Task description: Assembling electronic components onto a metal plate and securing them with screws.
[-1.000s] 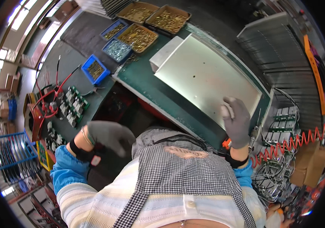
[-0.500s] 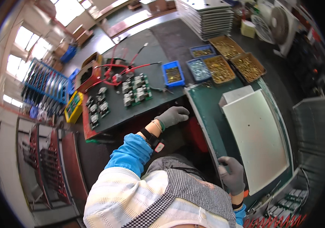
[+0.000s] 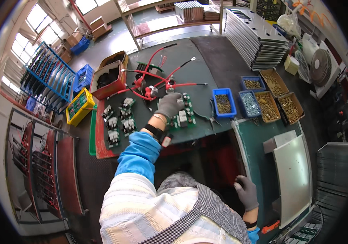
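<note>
My left hand (image 3: pixel 170 106), in a grey glove, reaches over the dark green table onto the green circuit boards (image 3: pixel 182 119) with white and silver blocks. Its fingertips are hidden, so I cannot see whether it grips a board. Just beyond it lie red cables (image 3: pixel 149 75) with metal lugs and round silver parts. More circuit boards (image 3: pixel 121 122) sit to its left. My right hand (image 3: pixel 247 193), also gloved in grey, hovers by the edge of the right-hand bench (image 3: pixel 259 162). Its fingers are loosely bent, thumb apart, with nothing visible between them.
Pliers (image 3: pixel 208 118) lie near a blue bin (image 3: pixel 224 103) of small brass parts. Other trays (image 3: pixel 267 106) of fasteners stand to the right. A pale metal panel (image 3: pixel 294 179) rests on the right bench, near an orange-handled tool (image 3: pixel 270 227). A red box (image 3: pixel 109 79) stands at left.
My view has swung, shifting the tables in the picture. My left hand has moved from the gap beside the table's front edge onto the circuit boards. My right hand stays by the bench edge.
</note>
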`<state>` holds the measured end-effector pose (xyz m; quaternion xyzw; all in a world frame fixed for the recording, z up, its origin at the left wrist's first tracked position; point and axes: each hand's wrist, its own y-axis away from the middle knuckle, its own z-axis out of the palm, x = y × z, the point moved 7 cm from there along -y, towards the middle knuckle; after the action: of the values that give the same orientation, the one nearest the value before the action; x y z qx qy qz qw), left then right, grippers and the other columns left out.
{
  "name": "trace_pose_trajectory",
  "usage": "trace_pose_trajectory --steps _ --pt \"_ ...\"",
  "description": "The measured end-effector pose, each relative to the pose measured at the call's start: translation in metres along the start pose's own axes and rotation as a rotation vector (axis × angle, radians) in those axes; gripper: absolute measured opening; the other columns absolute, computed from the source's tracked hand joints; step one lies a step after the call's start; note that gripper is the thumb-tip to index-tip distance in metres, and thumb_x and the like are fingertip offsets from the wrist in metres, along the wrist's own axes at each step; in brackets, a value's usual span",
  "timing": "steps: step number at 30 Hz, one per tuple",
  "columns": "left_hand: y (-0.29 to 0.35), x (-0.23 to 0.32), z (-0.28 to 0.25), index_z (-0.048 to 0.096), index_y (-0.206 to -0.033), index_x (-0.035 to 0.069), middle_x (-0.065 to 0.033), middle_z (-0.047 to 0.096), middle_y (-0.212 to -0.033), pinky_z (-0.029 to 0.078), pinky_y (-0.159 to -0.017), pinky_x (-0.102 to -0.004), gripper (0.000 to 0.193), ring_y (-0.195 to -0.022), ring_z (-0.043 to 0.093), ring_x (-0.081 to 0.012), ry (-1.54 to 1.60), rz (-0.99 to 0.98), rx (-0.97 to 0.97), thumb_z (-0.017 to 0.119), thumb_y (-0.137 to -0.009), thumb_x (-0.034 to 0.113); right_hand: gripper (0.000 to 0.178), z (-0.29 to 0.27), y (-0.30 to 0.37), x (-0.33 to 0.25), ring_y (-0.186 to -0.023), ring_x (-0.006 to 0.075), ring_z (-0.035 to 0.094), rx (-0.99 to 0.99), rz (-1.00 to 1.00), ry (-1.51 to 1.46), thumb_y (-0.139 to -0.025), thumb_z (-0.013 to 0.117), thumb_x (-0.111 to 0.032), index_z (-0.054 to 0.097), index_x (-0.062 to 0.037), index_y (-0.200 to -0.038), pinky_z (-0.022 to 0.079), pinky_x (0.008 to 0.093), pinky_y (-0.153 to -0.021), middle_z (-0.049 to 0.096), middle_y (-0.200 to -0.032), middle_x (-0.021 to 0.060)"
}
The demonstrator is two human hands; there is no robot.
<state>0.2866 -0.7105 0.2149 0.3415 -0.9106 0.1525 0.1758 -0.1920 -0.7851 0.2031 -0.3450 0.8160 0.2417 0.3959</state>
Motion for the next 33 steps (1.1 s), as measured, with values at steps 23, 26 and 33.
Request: trace_pose_trajectory --steps 23,26,33 --pt "-0.148 -0.131 0.072 0.041 -0.137 -0.006 -0.0147 0.062 -0.116 0.051 -0.088 -0.0329 0.087 -0.103 0.062 -0.0225 0.683 -0.380 -0.291 0.089 -0.073 0.027 0.029 0.039 -0.035 -0.075 -0.093 0.0360 0.066 0.283 0.163 0.284 -0.084 0.068 -0.017 0.064 -0.0015 -0.108 0.053 0.0418 -0.082 0.068 -0.099 0.0175" --pt "-0.136 -0.106 0.050 0.044 -0.138 -0.001 -0.0133 0.062 -0.117 0.051 -0.089 -0.0313 0.079 -0.104 0.063 -0.0210 0.636 -0.227 -0.147 0.086 -0.071 0.010 0.028 0.031 -0.032 -0.082 -0.094 0.0370 0.065 0.286 0.113 0.350 -0.085 0.068 -0.017 0.064 -0.0021 -0.108 0.052 0.0429 -0.082 0.068 -0.099 0.0174" --pt "-0.041 0.034 -0.118 0.051 -0.132 0.002 -0.0137 0.063 -0.114 0.053 -0.088 -0.0370 0.072 -0.103 0.062 -0.0299 0.341 0.644 0.552 0.084 -0.067 0.006 0.034 -0.003 -0.062 -0.172 -0.102 0.0408 0.062 0.466 -0.262 0.511 -0.084 0.069 -0.019 0.063 -0.0051 -0.114 0.051 0.0448 -0.087 0.063 -0.112 0.0200"
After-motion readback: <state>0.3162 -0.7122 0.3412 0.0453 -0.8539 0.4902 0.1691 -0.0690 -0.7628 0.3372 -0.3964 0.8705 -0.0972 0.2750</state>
